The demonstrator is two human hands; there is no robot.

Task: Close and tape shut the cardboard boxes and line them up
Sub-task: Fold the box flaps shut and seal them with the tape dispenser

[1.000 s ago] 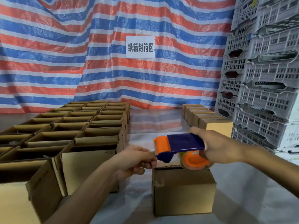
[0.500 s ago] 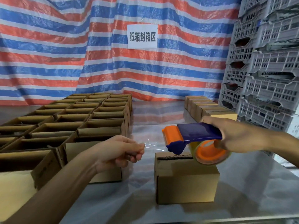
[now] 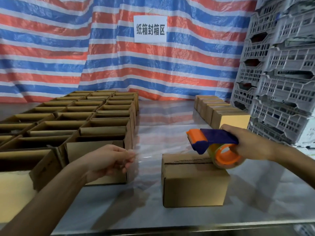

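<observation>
Hands wider apart than a second ago: left hand (image 3: 109,160) pinches the end of the clear tape (image 3: 144,157), right hand (image 3: 247,147) grips the tape dispenser (image 3: 213,142) above the closed box (image 3: 194,183) on the counter (image 3: 170,218); seam likely taped next.

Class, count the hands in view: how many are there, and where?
2. The left hand, left of the box, pinches the tape; the right hand grips the dispenser over that box. None seems hidden.
</observation>
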